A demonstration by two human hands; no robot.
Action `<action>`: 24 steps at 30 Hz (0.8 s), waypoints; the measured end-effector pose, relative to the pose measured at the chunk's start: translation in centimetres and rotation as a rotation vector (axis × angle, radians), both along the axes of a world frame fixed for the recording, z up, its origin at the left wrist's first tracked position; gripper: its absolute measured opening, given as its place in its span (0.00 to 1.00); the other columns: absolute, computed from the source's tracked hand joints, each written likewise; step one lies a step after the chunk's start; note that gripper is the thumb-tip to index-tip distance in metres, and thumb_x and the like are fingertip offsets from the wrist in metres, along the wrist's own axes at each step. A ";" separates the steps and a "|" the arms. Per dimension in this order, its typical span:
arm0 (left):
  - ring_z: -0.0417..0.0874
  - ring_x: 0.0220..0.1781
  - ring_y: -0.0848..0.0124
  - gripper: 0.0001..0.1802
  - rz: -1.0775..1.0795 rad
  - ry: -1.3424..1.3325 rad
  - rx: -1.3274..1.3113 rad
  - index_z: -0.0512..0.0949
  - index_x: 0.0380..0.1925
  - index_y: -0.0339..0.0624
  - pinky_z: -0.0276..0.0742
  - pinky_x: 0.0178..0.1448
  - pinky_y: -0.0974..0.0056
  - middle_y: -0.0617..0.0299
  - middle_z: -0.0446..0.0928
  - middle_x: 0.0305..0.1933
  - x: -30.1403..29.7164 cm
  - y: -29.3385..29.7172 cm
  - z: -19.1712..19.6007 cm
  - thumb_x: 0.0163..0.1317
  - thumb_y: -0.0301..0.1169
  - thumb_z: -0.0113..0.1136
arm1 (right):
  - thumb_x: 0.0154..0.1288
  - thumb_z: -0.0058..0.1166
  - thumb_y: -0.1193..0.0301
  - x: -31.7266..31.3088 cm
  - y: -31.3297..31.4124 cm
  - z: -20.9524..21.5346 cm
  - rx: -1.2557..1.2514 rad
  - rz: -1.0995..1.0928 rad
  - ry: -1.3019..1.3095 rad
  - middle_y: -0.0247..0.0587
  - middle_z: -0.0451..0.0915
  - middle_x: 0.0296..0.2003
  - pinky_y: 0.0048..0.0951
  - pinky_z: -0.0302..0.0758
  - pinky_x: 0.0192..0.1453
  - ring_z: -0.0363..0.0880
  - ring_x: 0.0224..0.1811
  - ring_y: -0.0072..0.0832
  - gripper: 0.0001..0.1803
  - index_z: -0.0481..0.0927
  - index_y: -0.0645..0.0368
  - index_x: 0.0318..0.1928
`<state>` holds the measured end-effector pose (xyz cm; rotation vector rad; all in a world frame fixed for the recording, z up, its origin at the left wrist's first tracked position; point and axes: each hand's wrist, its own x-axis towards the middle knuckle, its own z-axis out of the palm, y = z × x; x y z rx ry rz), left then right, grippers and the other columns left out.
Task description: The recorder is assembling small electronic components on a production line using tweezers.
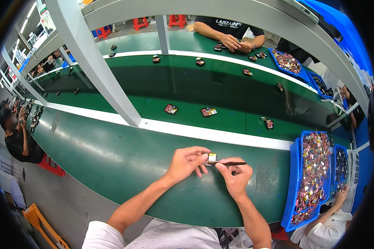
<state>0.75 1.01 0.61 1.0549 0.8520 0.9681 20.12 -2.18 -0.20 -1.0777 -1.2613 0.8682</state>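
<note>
In the head view, the left hand [187, 162] pinches a small part [212, 157] with a yellow and white top between thumb and fingers, so the part sits at its fingertips, on the side facing the right hand [234, 178]. The right hand is closed on a slim dark tool [237, 163], thumb and fingers gripping it; the tool's inner end meets the near edge of the part, or comes very close, and I cannot tell which. The part is just beyond the right thumb's tip, to its left.

Both hands are above the green worktable [112, 143]. Ahead of them runs a white rail [203, 135], and beyond it a green belt [124, 83] carries similar small units: one [171, 109] ahead of the left hand, another [209, 111] ahead of the held part, a third [269, 123] ahead and right of the right hand. Well to the right of the right hand stands a blue tray [293, 186] heaped with reddish small parts [313, 170].
</note>
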 end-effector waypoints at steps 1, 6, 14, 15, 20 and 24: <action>0.88 0.31 0.67 0.15 0.003 0.005 0.007 0.78 0.54 0.26 0.84 0.28 0.68 0.53 0.83 0.40 0.0 0.0 0.0 0.73 0.25 0.57 | 0.60 0.70 0.82 0.1 0.0 0.0 -0.006 0.005 0.011 0.19 0.70 0.17 0.16 0.50 0.21 0.58 0.17 0.06 0.05 0.86 0.65 0.36; 0.88 0.30 0.67 0.15 0.017 0.007 0.037 0.78 0.54 0.25 0.85 0.27 0.68 0.51 0.84 0.41 -0.3 0.2 -0.2 0.73 0.25 0.58 | 0.59 0.71 0.82 0.0 0.1 0.1 0.008 -0.012 0.041 0.22 0.75 0.20 0.17 0.51 0.20 0.59 0.17 0.06 0.06 0.86 0.64 0.36; 0.88 0.30 0.68 0.15 0.023 0.000 0.009 0.78 0.54 0.25 0.84 0.27 0.69 0.52 0.83 0.41 -0.2 0.1 -0.1 0.73 0.25 0.57 | 0.55 0.73 0.80 -0.1 0.0 0.3 0.102 -0.028 -0.156 0.27 0.81 0.22 0.18 0.53 0.19 0.61 0.15 0.08 0.07 0.89 0.60 0.34; 0.88 0.30 0.68 0.15 0.021 -0.003 0.001 0.78 0.54 0.25 0.84 0.27 0.69 0.52 0.84 0.41 -0.2 0.1 -0.2 0.73 0.25 0.58 | 0.55 0.73 0.80 0.0 0.0 0.4 0.102 -0.027 -0.157 0.27 0.81 0.22 0.18 0.53 0.19 0.61 0.15 0.08 0.07 0.89 0.60 0.34; 0.88 0.31 0.70 0.16 -0.023 0.037 0.015 0.78 0.55 0.26 0.84 0.28 0.69 0.52 0.85 0.40 -0.3 0.2 0.3 0.71 0.24 0.60 | 0.54 0.73 0.80 -0.1 0.0 0.9 0.230 -0.003 -0.264 0.35 0.89 0.29 0.19 0.59 0.19 0.63 0.12 0.13 0.07 0.89 0.58 0.34; 0.87 0.30 0.72 0.16 -0.013 0.097 -0.006 0.79 0.54 0.25 0.83 0.27 0.69 0.54 0.86 0.36 -0.1 0.1 0.3 0.69 0.23 0.62 | 0.52 0.72 0.82 -0.3 -0.1 1.0 0.308 0.011 -0.320 0.40 0.90 0.32 0.18 0.60 0.18 0.64 0.12 0.12 0.07 0.87 0.60 0.32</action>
